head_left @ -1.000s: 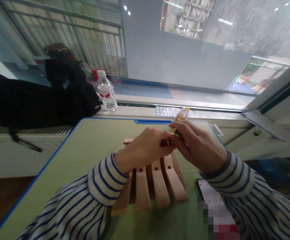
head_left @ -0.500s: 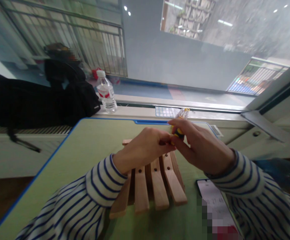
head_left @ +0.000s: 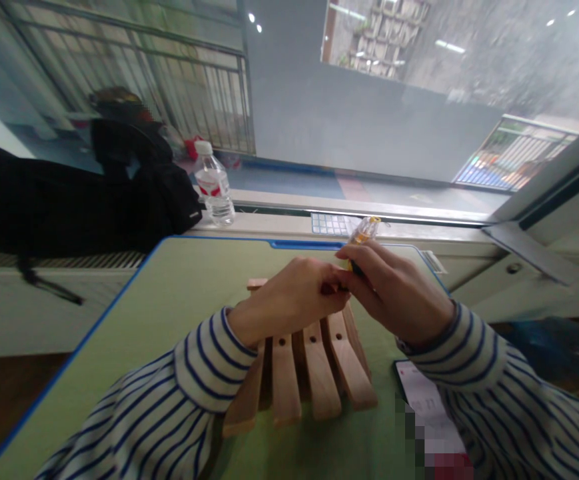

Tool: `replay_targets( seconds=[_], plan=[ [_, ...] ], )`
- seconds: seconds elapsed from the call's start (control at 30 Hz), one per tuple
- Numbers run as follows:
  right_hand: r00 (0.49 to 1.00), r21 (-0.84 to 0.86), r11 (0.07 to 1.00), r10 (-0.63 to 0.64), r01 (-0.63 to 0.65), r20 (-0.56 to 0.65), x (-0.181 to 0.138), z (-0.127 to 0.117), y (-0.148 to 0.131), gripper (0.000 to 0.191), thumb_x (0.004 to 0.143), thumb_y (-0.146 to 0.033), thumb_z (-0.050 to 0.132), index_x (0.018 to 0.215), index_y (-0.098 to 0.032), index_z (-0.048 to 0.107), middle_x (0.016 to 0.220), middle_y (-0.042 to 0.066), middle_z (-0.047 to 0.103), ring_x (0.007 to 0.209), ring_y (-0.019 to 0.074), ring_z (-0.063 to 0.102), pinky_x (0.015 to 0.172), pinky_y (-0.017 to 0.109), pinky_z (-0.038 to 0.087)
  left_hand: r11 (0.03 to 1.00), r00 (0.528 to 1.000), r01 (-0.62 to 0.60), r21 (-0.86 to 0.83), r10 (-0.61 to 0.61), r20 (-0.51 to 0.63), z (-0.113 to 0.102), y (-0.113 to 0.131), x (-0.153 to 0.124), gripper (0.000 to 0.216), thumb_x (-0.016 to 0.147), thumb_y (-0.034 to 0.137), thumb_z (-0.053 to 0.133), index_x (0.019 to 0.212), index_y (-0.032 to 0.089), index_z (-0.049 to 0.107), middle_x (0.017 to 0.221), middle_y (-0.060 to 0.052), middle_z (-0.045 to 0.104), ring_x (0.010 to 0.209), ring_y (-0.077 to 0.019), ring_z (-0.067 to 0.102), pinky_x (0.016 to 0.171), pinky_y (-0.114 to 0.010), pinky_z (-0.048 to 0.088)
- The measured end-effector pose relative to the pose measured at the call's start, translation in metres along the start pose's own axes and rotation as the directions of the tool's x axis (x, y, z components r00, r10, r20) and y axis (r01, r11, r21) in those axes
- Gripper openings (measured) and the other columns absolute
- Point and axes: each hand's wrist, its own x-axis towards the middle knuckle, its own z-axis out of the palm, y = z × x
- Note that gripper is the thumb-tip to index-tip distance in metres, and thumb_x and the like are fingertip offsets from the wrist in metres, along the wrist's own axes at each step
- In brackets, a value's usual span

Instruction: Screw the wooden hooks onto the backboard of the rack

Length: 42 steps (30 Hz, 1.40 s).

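Observation:
A screwdriver with a clear and yellow handle (head_left: 364,231) is in my right hand (head_left: 402,290), whose fingers are wrapped round its lower part. The handle's butt points up and away, and its tip is hidden. My left hand (head_left: 294,293) is closed in a pinch right beside it, fingertips meeting those of the right; whatever it pinches is hidden. Below both hands lies a wooden piece with several slats (head_left: 322,380) that have round screw holes. My left hand and wrist cover its upper left part.
The pieces rest on a green table (head_left: 139,313) with a blue edge. A phone (head_left: 432,400) lies by my right forearm. On the sill behind stand a water bottle (head_left: 214,187) and a patterned sheet (head_left: 330,224); a black bag (head_left: 164,200) is at the left.
My right hand has shifted slightly left and its fingers have turned round the screwdriver, covering more of its dark part. My left hand stays almost still.

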Motion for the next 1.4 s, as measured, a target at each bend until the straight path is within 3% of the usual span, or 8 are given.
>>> replay_targets(
  seconds=[0.2, 0.43, 0.63, 1.1, 1.4],
  plan=[
    [0.999, -0.009, 0.999, 0.037, -0.036, 0.018, 0.0003, -0.0005, -0.0010, 0.026, 0.090, -0.028, 0.040, 0.105, -0.011, 0.053, 0.095, 0.009, 0.059, 0.079, 0.0160, 0.057, 0.068, 0.029, 0.045, 0.998, 0.997, 0.029, -0.063, -0.033, -0.067, -0.0022, 0.0008, 0.0019, 0.019, 0.079, 0.032, 0.054, 0.083, 0.018, 0.067, 0.072, 0.001, 0.065, 0.066, -0.0115, 0.058, 0.059, -0.022, 0.038],
    [0.994, 0.057, 0.997, 0.046, -0.052, 0.100, 0.0011, -0.0040, 0.0023, 0.037, 0.087, -0.027, 0.045, 0.121, -0.014, 0.042, 0.101, 0.008, 0.058, 0.081, 0.0145, 0.056, 0.072, 0.029, 0.044, 0.990, 0.998, 0.055, -0.133, -0.059, -0.030, -0.0053, -0.0002, -0.0023, 0.017, 0.080, 0.028, 0.054, 0.080, 0.017, 0.066, 0.066, 0.004, 0.062, 0.064, -0.0098, 0.055, 0.057, -0.020, 0.037],
    [0.998, 0.048, 0.999, 0.021, -0.024, 0.057, 0.0001, -0.0029, 0.0025, 0.025, 0.088, -0.026, 0.043, 0.107, -0.012, 0.051, 0.094, 0.007, 0.058, 0.075, 0.0113, 0.053, 0.068, 0.025, 0.043, 0.989, 0.999, 0.034, -0.141, -0.036, -0.009, -0.0056, 0.0004, -0.0018, 0.021, 0.083, 0.031, 0.051, 0.089, 0.019, 0.067, 0.072, 0.003, 0.065, 0.068, -0.0104, 0.057, 0.060, -0.020, 0.038],
    [0.999, 0.025, 1.000, 0.006, -0.005, -0.040, -0.0038, 0.0019, 0.0022, 0.027, 0.089, -0.025, 0.042, 0.109, -0.010, 0.051, 0.093, 0.008, 0.057, 0.075, 0.0126, 0.054, 0.067, 0.026, 0.045, 0.996, 0.999, 0.030, -0.078, -0.032, -0.024, -0.0039, 0.0021, 0.0018, 0.016, 0.079, 0.025, 0.052, 0.081, 0.020, 0.066, 0.065, 0.003, 0.063, 0.060, -0.0099, 0.054, 0.055, -0.021, 0.036],
    [0.995, 0.067, 0.997, 0.034, -0.040, 0.093, -0.0012, -0.0041, 0.0010, 0.034, 0.087, -0.026, 0.043, 0.120, -0.014, 0.045, 0.103, 0.009, 0.057, 0.085, 0.0160, 0.056, 0.074, 0.031, 0.045, 0.990, 0.997, 0.059, -0.129, -0.063, -0.032, -0.0070, -0.0003, -0.0006, 0.014, 0.077, 0.027, 0.055, 0.077, 0.016, 0.062, 0.068, 0.002, 0.061, 0.064, -0.0108, 0.054, 0.057, -0.022, 0.037]
  ],
)
